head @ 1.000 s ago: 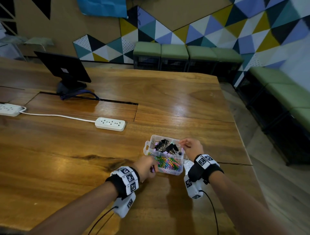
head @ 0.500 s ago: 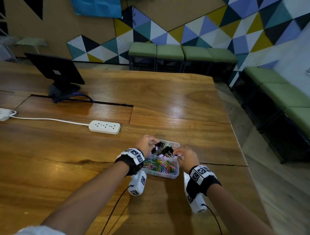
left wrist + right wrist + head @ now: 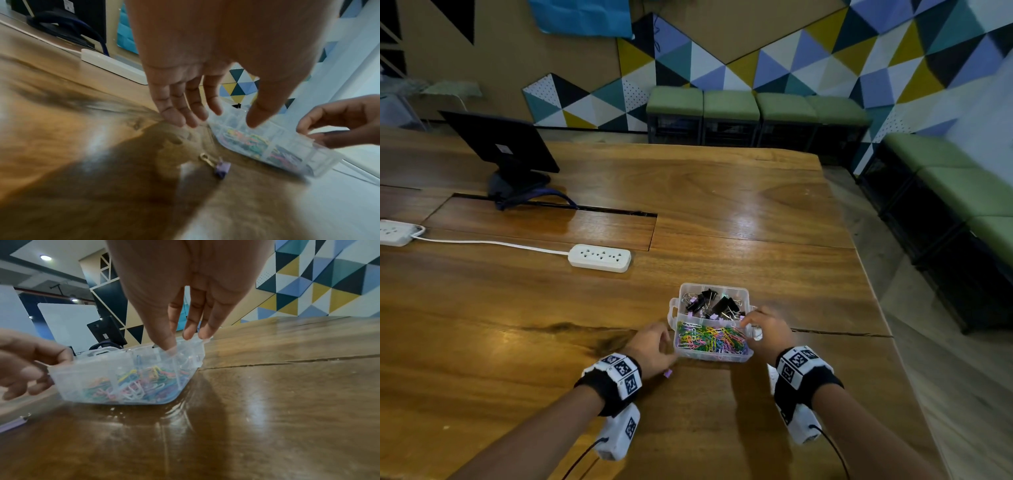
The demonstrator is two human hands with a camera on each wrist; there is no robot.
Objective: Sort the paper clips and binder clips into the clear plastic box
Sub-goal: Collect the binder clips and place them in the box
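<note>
The clear plastic box (image 3: 713,357) (image 3: 320,162) (image 3: 86,378) sits on the wooden table. Black and purple binder clips (image 3: 719,305) fill its far compartment, and coloured paper clips (image 3: 709,341) (image 3: 131,382) fill the near one. My right hand (image 3: 753,322) (image 3: 183,342) pinches the box's right rim between thumb and fingers. My left hand (image 3: 659,346) (image 3: 222,121) hovers beside the box's left end with relaxed fingers, holding nothing. One small purple binder clip (image 3: 667,373) (image 3: 222,167) (image 3: 12,426) lies on the table just below the left hand.
A white power strip (image 3: 599,257) lies far left of the box, its cable running to a second strip (image 3: 393,233). A black monitor (image 3: 500,144) stands at the back left. The table's right edge (image 3: 876,308) is close to the box. Green stools (image 3: 729,106) line the wall.
My left hand has drawn back from over the binder-clip compartment to the box's near-left side. My right hand stays at the box's right rim.
</note>
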